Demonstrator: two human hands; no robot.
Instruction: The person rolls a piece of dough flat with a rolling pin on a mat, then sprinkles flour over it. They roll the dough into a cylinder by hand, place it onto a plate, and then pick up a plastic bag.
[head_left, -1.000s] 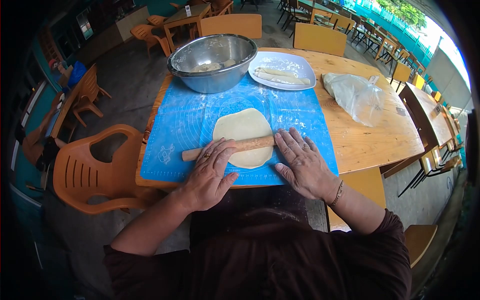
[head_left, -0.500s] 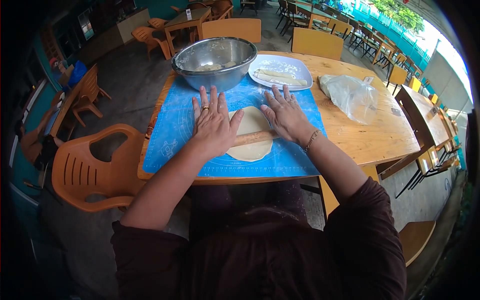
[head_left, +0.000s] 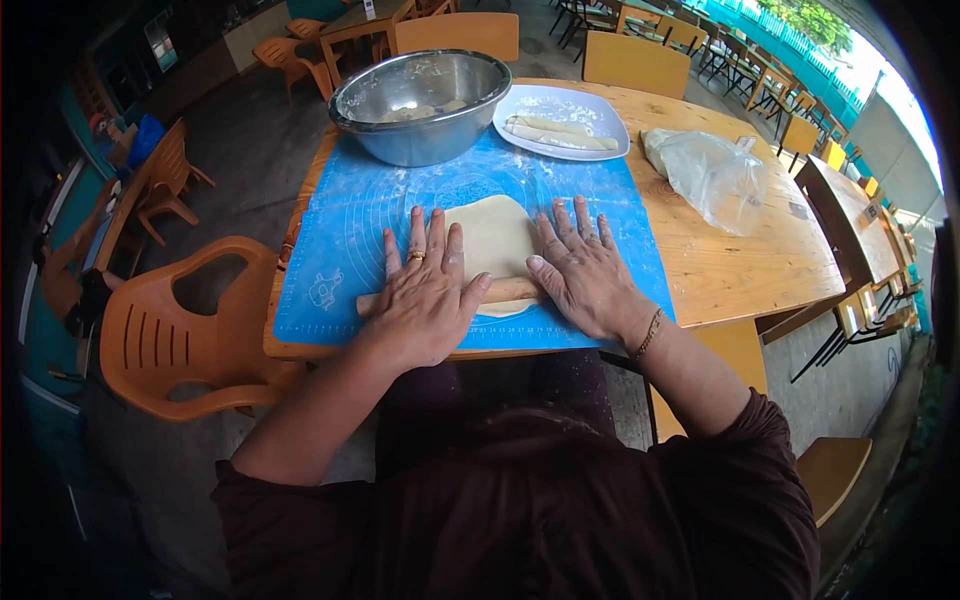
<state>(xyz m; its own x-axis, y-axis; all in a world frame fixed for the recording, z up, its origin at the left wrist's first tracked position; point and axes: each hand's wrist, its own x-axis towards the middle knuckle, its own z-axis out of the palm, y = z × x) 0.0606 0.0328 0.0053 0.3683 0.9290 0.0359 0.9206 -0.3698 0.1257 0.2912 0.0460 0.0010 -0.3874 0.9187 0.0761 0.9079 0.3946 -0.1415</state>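
A wooden rolling pin (head_left: 512, 290) lies across the near part of a flattened sheet of dough (head_left: 490, 232) on a blue pastry mat (head_left: 345, 240). My left hand (head_left: 425, 295), with a ring on one finger, rests flat on the left half of the pin, fingers stretched forward. On the right half lies my right hand (head_left: 585, 270), its fingers spread and dusted with flour; a bracelet circles that wrist. The pin's left end sticks out past my left hand, while its right end is hidden under my right hand.
A metal bowl (head_left: 420, 145) with dough pieces stands at the mat's far left. Beside it, a white plate (head_left: 575, 97) holds rolled dough (head_left: 560, 135). A clear plastic bag (head_left: 710, 180) lies on the wooden table (head_left: 740, 270). An orange chair (head_left: 150, 330) stands at left.
Both hands have drawn the rolling pin toward my body, to the dough's near edge. More of the dough's far part now shows. The camera view has shifted slightly.
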